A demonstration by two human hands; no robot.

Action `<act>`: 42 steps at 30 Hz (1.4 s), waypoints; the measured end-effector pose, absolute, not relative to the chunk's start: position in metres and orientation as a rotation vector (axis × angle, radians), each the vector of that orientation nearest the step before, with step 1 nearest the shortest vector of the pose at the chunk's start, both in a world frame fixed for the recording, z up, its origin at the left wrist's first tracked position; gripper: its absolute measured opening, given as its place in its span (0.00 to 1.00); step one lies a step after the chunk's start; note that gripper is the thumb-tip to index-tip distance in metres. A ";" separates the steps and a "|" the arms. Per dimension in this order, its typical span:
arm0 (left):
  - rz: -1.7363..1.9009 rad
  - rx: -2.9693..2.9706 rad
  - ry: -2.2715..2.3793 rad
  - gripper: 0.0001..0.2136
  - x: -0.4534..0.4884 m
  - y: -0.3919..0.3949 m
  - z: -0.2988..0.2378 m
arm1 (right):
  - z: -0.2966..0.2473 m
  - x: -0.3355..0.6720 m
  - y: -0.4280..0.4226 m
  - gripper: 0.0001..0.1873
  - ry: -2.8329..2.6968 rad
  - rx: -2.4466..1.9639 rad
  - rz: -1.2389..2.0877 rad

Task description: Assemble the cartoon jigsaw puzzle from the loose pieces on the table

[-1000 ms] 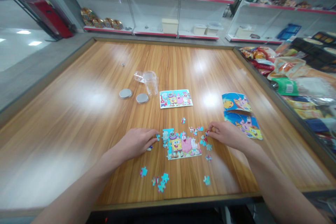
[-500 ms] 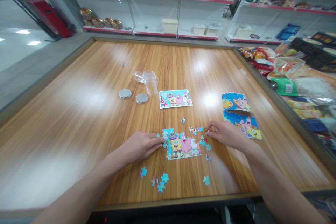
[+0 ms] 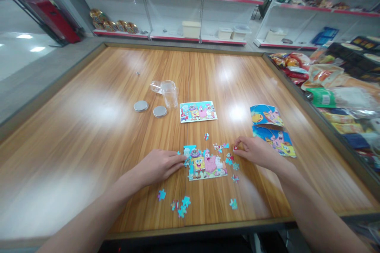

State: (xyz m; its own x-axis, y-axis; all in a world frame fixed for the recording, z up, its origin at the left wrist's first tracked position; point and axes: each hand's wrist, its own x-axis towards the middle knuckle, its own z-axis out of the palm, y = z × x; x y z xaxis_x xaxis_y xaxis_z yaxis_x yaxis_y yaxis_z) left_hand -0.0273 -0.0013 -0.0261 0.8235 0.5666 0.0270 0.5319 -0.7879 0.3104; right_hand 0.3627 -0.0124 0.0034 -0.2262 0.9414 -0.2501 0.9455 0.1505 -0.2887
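Observation:
A part-built cartoon jigsaw lies near the front of the wooden table. My left hand lies flat, fingers stretched, its tips touching the jigsaw's left edge and a loose blue piece there. My right hand is curled just right of the jigsaw, pinching a small red piece between thumb and fingertips. Loose pieces lie scattered around and in front of the jigsaw. A finished picture card lies farther back.
Two round metal lids and clear plastic jars stand behind the jigsaw. Two other puzzle sheets lie at the right. Snack bags pile beyond the table's right edge. Shop shelves line the back.
My left hand slid right from a loose blue piece until its fingertips reached the jigsaw's left edge. My right hand has barely moved, still pinching the small piece.

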 end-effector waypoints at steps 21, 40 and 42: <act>0.153 2.723 0.833 0.14 -0.026 -0.001 -0.025 | 0.000 0.361 -0.014 0.13 2.389 1.924 -0.626; 0.154 2.726 0.843 0.13 -0.025 -0.002 -0.025 | 0.003 0.360 -0.015 0.14 2.439 1.938 -0.653; 0.156 2.726 0.841 0.13 -0.026 -0.002 -0.025 | 0.004 0.359 -0.015 0.13 2.439 1.936 -0.663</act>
State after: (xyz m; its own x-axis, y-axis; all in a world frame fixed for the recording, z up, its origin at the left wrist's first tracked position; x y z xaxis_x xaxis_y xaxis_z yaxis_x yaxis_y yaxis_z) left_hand -0.0256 -0.0022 -0.0250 0.8243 0.5659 0.0194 0.5353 -0.7900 0.2989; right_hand 0.3587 -0.0151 0.0037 -0.2602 0.9400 -0.2208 0.9223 0.1743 -0.3449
